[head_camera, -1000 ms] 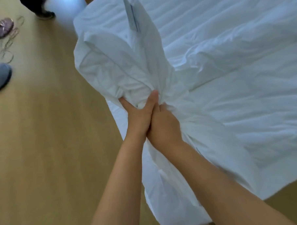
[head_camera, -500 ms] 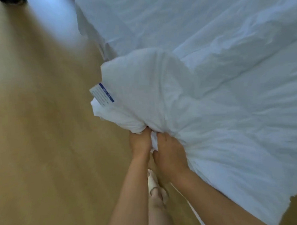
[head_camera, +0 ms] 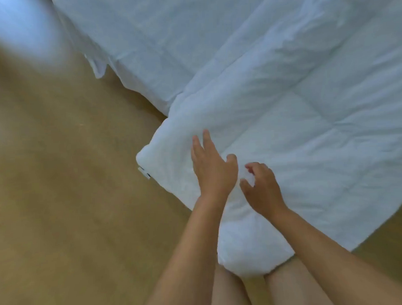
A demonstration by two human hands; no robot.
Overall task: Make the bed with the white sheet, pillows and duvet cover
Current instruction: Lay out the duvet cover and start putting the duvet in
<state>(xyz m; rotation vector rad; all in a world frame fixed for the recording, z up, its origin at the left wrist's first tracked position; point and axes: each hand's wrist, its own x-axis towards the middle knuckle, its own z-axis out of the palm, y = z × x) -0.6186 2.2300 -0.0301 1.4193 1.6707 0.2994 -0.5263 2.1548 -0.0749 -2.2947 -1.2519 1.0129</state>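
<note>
Now spread flat on puffy white quilted duvet (head_camera: 298, 129) near its corner: left hand (head_camera: 213, 170), fingers straight. Just right: right hand (head_camera: 262, 188), fingers curled, pinching white fabric.

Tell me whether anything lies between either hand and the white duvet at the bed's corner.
Nothing visible does. The left hand lies with straight fingers right on the duvet, and the right hand, fingers curled, is against the fabric beside it. Whether the right hand pinches cloth cannot be told.
</note>
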